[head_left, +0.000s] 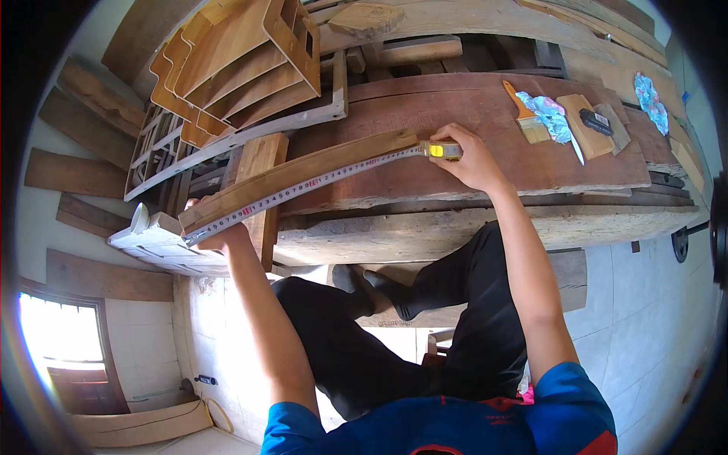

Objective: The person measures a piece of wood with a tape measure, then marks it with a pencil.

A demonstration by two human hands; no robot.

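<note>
Now right hand [474,163] grip holds yellow tape-measure case [442,150]; left hand [220,239] grip pins white tape blade [303,189] onto long curved brown wooden strip [318,163] spanning between both grips.

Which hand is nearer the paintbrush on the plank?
Right. The right hand, holding the yellow tape measure, sits close beside the paintbrush; the left hand is at the tape's far end.

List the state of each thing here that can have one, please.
tape measure: pulled out, lying along the curved wooden strip.
curved wooden strip: lying on the plank bench, left end overhanging.
left hand: fingers closed around the strip's left end.
right hand: closed on the tape measure's yellow case.
paintbrush: lying untouched on the bench.
</note>
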